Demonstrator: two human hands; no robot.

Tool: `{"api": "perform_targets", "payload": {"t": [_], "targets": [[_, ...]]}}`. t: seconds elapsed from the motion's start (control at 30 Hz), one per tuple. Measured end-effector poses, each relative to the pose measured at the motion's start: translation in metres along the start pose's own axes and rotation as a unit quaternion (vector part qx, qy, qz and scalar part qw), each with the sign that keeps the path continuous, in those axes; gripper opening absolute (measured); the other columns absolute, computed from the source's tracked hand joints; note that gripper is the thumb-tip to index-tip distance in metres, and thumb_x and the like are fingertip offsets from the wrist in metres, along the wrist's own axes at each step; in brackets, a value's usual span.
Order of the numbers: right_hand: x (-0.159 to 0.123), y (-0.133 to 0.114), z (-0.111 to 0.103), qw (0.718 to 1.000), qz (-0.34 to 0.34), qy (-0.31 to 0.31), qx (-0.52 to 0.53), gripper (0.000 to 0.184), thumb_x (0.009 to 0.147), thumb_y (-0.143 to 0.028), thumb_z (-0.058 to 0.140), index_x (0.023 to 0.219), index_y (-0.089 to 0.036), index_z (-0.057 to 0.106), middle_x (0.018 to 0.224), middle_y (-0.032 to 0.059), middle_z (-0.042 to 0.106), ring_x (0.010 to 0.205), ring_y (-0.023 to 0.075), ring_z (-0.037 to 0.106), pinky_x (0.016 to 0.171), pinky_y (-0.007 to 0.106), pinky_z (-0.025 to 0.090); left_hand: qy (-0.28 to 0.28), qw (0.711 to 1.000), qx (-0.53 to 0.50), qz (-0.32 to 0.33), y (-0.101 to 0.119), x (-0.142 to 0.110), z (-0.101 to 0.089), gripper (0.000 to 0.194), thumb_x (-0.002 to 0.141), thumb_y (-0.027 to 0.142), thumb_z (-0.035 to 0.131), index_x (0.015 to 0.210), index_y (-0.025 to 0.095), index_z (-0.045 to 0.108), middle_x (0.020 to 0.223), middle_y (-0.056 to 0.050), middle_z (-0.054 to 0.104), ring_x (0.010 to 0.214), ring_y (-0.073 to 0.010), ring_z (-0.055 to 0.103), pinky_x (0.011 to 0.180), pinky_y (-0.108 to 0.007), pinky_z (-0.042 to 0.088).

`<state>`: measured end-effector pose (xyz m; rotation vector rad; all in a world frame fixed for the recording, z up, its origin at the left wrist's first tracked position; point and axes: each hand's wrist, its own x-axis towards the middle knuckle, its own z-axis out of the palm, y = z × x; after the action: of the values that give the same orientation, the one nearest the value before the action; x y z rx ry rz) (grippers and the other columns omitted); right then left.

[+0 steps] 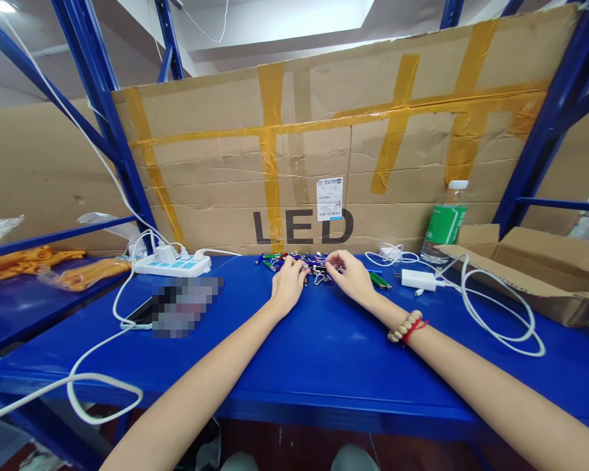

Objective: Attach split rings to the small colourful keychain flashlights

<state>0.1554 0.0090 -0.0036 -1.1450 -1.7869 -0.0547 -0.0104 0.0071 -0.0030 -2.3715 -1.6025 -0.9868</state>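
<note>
A heap of small shiny pieces lies at the back of the blue table, against the cardboard; slim tubes in blue, green, purple and red mix with silver metal clasps. My left hand is at the heap's left part, fingers bent and drawn together among the pieces. What its fingertips hold, if anything, is too small to make out. Over the right part is my right hand, its thumb and fingers curled toward each other at the pile. Any piece between those fingertips cannot be made out. Several green tubes lie just right of this hand.
A white power strip with plugs and a blurred phone are at left. Rightward lie a white charger, looped cable, a green-labelled bottle and an open carton. Taped cardboard stands behind.
</note>
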Motion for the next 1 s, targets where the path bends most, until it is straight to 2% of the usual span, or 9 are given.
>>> {"api": "perform_targets", "payload": {"t": [0.13,0.37,0.5,0.67,1.0], "targets": [[0.000,0.008,-0.005,0.990,0.017,-0.048,-0.133,0.015,0.072,-0.016,0.050,0.077,-0.020,0.063,0.082,0.0032,0.062,0.082,0.0183,0.053,0.070,0.030,0.036,0.021,1.000,-0.005,0.006,0.000,0.000,0.000,0.019,0.087,0.030,0.037,0.087,0.021,0.054,0.092,-0.001,0.050,0.082,-0.0117,0.054,0.070,-0.022,0.041],[-0.003,0.018,0.001,0.964,0.033,-0.094,-0.248,0.019,0.073,-0.019,0.053,0.079,-0.024,0.070,0.091,0.0080,0.059,0.088,0.0234,0.048,0.071,0.036,0.032,0.004,0.999,0.030,0.035,0.005,-0.001,-0.001,0.022,0.088,0.033,0.036,0.086,0.021,0.055,0.089,-0.001,0.051,0.078,-0.0127,0.054,0.068,-0.024,0.040],[-0.005,0.022,0.005,0.958,0.036,-0.105,-0.265,0.020,0.077,-0.025,0.051,0.086,-0.023,0.069,0.096,0.0105,0.057,0.091,0.0257,0.046,0.072,0.039,0.033,-0.011,0.999,0.036,0.029,0.005,-0.001,-0.001,0.022,0.087,0.034,0.037,0.086,0.021,0.055,0.090,-0.002,0.051,0.079,-0.0134,0.054,0.069,-0.024,0.039],[-0.006,0.025,0.009,0.956,0.012,-0.119,-0.267,0.025,0.080,-0.024,0.047,0.097,-0.023,0.065,0.101,0.0110,0.055,0.094,0.0270,0.045,0.075,0.041,0.033,-0.016,0.999,0.036,0.026,0.005,0.000,-0.001,0.023,0.087,0.035,0.037,0.086,0.021,0.055,0.091,-0.002,0.051,0.080,-0.0136,0.054,0.070,-0.025,0.039],[-0.004,0.018,0.004,0.965,0.026,-0.109,-0.239,0.015,0.077,-0.029,0.054,0.084,-0.022,0.065,0.097,0.0084,0.055,0.095,0.0253,0.045,0.076,0.040,0.033,-0.010,0.999,0.037,0.033,0.005,0.000,-0.001,0.023,0.087,0.035,0.037,0.086,0.021,0.055,0.090,-0.002,0.051,0.080,-0.0137,0.054,0.070,-0.025,0.039]]}}
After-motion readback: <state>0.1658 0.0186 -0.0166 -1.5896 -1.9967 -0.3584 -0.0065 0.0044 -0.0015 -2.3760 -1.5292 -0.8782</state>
